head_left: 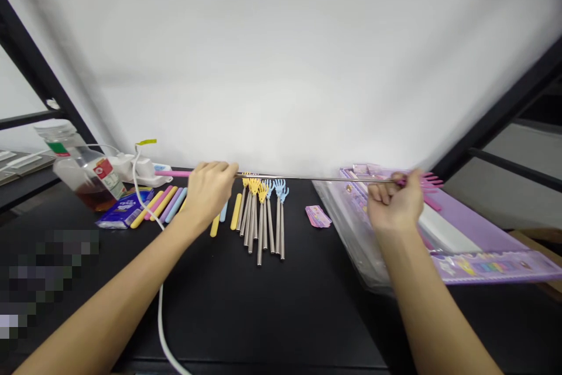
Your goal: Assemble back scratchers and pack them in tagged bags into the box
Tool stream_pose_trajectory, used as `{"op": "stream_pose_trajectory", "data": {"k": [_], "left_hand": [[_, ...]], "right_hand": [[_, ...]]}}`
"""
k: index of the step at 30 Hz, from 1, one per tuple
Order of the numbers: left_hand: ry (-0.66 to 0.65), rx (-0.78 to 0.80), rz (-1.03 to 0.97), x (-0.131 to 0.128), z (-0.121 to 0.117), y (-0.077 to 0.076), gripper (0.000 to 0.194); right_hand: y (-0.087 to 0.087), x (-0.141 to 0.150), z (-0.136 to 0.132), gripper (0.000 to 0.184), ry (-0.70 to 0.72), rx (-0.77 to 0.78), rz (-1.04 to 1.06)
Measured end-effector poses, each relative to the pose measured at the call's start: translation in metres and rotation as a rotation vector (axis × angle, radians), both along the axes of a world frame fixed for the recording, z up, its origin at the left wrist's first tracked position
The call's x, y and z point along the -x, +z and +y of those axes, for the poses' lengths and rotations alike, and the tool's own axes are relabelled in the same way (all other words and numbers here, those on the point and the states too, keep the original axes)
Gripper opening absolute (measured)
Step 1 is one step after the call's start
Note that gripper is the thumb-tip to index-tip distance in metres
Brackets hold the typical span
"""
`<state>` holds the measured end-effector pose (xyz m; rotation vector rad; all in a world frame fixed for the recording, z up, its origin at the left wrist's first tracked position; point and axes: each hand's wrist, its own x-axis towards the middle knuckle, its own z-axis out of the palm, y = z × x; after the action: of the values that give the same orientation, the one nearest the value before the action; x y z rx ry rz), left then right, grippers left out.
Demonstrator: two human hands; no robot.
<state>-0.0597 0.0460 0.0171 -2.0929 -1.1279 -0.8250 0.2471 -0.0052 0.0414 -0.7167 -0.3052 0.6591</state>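
Note:
A pink back scratcher [316, 179] with a long extended metal rod is stretched level between my two hands. My left hand [211, 193] is closed around it near its pink handle, part of which sticks out to the left. At the other end, my right hand [395, 199] pinches it just below the pink claw-shaped head. Below and between the hands lie several collapsed back scratchers [259, 217], with yellow and blue claw heads and bare metal rods. Loose coloured handles [164, 205] in yellow, pink, purple and blue lie left of them, partly behind my left hand.
A purple printed package [487, 264] in clear plastic lies under my right hand. A small pink card [318, 216] is on the black table [263, 310]. At left stand a bottle [90, 173], a blue packet [125, 209] and a white power strip [151, 173] with a cable [160, 316].

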Motion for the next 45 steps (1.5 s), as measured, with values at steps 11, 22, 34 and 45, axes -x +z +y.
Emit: {"op": "stream_pose_trajectory", "data": {"k": [11, 22, 34, 45], "left_hand": [[-0.258, -0.083, 0.077, -0.032, -0.012, -0.008, 0.014], [-0.295, -0.073, 0.004, -0.033, -0.008, -0.01, 0.015], [-0.223, -0.011, 0.063, -0.001, 0.002, -0.003, 0.012], [-0.27, -0.064, 0.072, -0.017, -0.016, 0.001, 0.018]], "right_hand": [[-0.004, 0.01, -0.001, 0.056, 0.101, -0.035, -0.099], [-0.005, 0.01, 0.001, 0.054, -0.021, -0.038, -0.152], [0.0, 0.0, -0.004, 0.059, 0.02, -0.022, -0.056], [-0.025, 0.069, -0.003, 0.049, 0.408, -0.022, -0.2]]}}
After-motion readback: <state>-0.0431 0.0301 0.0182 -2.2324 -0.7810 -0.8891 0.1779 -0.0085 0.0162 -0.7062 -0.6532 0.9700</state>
